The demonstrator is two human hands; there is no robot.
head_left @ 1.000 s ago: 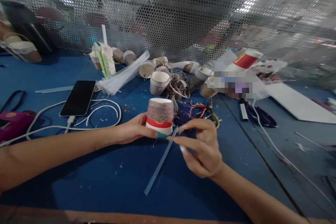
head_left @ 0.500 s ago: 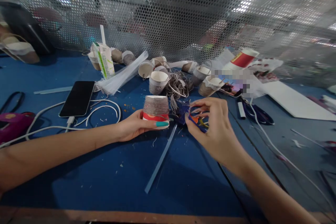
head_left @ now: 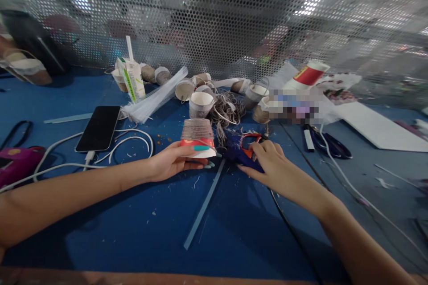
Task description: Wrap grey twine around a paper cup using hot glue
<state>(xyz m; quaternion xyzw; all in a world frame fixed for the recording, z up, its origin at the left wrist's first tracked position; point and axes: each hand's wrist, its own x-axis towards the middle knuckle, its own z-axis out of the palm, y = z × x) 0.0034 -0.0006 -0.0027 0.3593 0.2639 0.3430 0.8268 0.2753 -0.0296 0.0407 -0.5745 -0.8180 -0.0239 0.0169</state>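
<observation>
We see on the left a black phone [head_left: 98,129] lying on the desk [head_left: 127,231]. Next, the left hand [head_left: 177,159] has its fingers closed around 1 cord-wound cup [head_left: 197,130], nearly upright, narrower end upward. Nearer to us, 1 pale strip [head_left: 203,207] lies slantwise. To the right of the cup is a dark blue tool [head_left: 236,150], its handle slanting toward the right hand [head_left: 274,162], which is nearer. Those fingers bend over the handle; how firmly, we cannot tell.
</observation>
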